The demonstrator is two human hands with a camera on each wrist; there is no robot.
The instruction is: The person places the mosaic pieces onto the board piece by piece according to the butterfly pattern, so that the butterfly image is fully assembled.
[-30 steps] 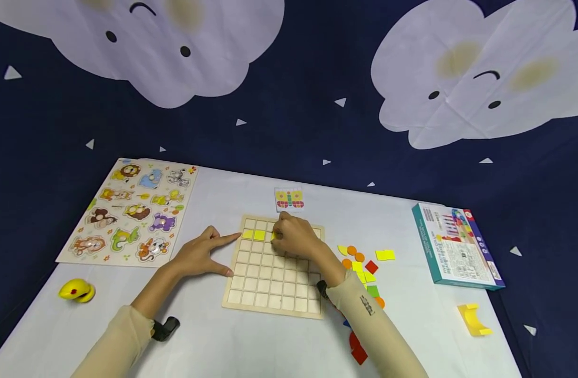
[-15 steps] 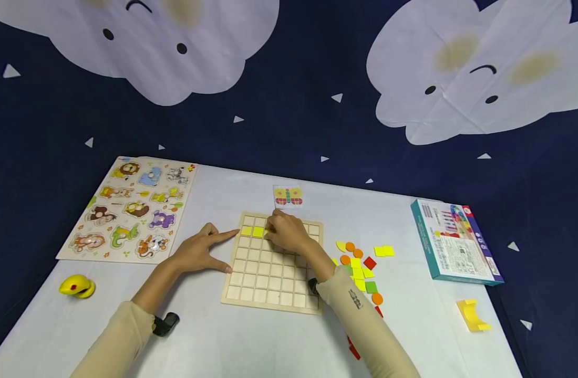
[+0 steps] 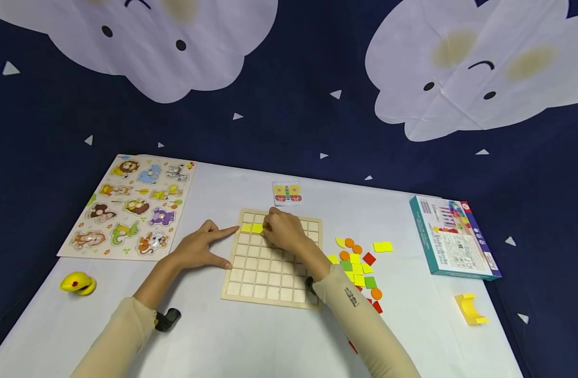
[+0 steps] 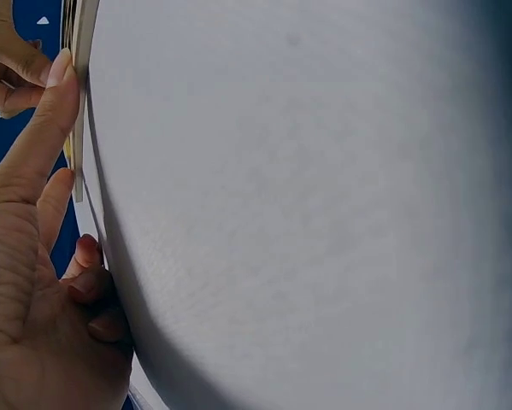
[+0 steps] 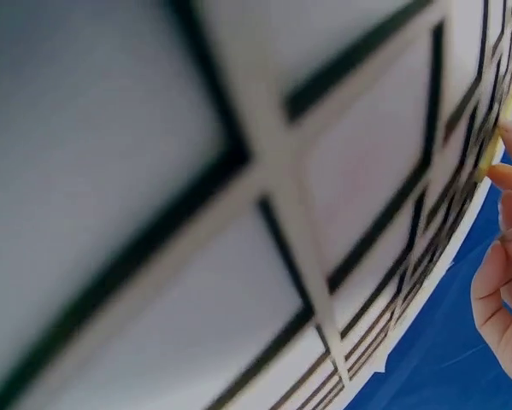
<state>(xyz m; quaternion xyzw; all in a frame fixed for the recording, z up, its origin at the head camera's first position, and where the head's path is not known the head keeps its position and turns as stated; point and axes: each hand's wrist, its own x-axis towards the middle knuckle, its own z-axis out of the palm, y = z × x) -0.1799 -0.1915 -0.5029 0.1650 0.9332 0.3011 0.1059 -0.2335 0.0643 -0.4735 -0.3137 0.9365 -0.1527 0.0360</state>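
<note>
A wooden grid board (image 3: 270,303) lies on the white table. My left hand (image 3: 196,251) is spread beside it, with straight index finger and thumb touching its left edge. Over the upper rows my right hand (image 3: 284,230) has its fingers bent down. In the right wrist view the right fingertips pinch a small yellow tile (image 5: 492,149) at the board, mostly hidden in the head view. Two yellow square tiles, a left one (image 3: 246,227) and a right one (image 3: 257,228), sit side by side in the second row. A butterfly pattern card (image 3: 288,194) lies behind the board.
Loose coloured tiles (image 3: 355,258) are scattered right of the board, some hidden under the right forearm. An animal puzzle (image 3: 144,220) lies at the back left, a yellow toy (image 3: 78,283) before it. A box (image 3: 459,239) and a curved yellow piece (image 3: 470,310) are at the right.
My right hand has moved slightly left along the second row, up against the right-hand yellow tile. My left hand keeps its place at the board's edge.
</note>
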